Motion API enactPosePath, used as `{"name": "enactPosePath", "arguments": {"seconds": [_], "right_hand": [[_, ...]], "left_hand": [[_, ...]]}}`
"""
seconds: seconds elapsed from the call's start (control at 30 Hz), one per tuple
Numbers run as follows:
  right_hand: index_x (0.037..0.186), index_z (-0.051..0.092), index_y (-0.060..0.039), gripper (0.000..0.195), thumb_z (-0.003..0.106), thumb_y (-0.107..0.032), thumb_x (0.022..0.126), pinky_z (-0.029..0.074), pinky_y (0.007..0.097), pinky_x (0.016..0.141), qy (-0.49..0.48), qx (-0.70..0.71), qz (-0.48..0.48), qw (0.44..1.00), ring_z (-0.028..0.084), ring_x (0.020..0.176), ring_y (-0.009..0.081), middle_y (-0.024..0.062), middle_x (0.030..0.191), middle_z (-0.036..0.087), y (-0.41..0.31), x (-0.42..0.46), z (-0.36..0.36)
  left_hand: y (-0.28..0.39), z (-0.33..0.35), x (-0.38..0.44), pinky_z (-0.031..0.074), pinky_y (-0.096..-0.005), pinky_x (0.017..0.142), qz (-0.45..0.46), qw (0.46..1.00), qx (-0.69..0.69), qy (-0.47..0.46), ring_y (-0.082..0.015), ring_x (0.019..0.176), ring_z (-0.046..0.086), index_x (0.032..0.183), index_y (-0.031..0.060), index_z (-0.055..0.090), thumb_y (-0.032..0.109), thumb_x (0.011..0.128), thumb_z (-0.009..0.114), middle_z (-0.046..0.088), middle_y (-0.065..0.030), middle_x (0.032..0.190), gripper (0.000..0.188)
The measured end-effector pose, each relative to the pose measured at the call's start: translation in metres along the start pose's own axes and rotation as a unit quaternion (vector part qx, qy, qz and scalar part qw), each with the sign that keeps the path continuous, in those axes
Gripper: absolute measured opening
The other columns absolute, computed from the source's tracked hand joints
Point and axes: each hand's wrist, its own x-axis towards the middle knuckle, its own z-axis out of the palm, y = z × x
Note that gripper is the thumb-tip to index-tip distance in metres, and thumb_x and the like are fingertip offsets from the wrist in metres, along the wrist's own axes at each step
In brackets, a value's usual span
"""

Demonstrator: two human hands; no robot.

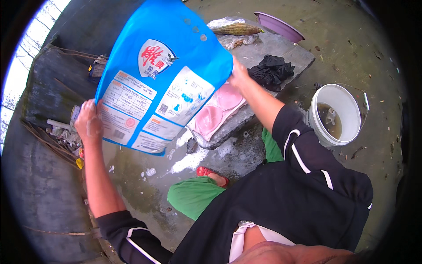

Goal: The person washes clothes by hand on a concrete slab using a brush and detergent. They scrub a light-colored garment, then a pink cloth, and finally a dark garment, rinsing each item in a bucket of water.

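A large blue laundry detergent bag (127,62) with printed panels is held up between both hands. My left hand (89,120), with some suds on it, grips the bag's lower left edge. At its right edge my right hand (238,74) is closed on the side of the bag. Beneath and partly behind the bag, a pink padded bra (211,120) lies on a grey stone slab (298,54). Bunched black cloth (272,71) lies on the slab near my right forearm. White suds (191,161) are spread on the wet ground by the slab.
A white bucket (354,115) with murky water stands at the right. A purple basin (280,26) leans beyond the slab, near a long ridged gourd (239,29) and plastic bags (235,41). At the left, a concrete wall (39,184) borders a heap of litter (67,138).
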Motion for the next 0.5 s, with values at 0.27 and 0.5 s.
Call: {"name": "enactPosePath", "arguments": {"seconds": [0.27, 0.5], "right_hand": [[0.077, 0.050, -0.0130, 0.035, 0.051, -0.046, 0.088, 0.028, 0.0230, 0.034, 0.165, -0.111, 0.199, 0.960, 0.041, 0.046, 0.0113, 0.0014, 0.060, 0.046, 0.110, -0.051, -0.029], [0.080, 0.050, -0.0140, 0.031, 0.053, -0.044, 0.088, 0.033, 0.0237, 0.040, 0.123, -0.035, 0.221, 0.967, 0.042, 0.051, 0.0132, 0.0026, 0.066, 0.049, 0.120, -0.048, -0.039]], "left_hand": [[0.024, -0.048, 0.106, 0.050, -0.0363, 0.059, 0.123, 0.963, 0.103, -0.217, -0.0260, 0.072, 0.063, 0.079, 0.0072, 0.057, 0.025, 0.087, 0.051, 0.058, -0.0102, 0.076, 0.021], [0.013, -0.036, 0.111, 0.050, -0.0369, 0.058, 0.142, 0.954, 0.076, -0.252, -0.0281, 0.071, 0.062, 0.077, 0.0059, 0.055, 0.026, 0.087, 0.051, 0.059, -0.0120, 0.077, 0.023]]}}
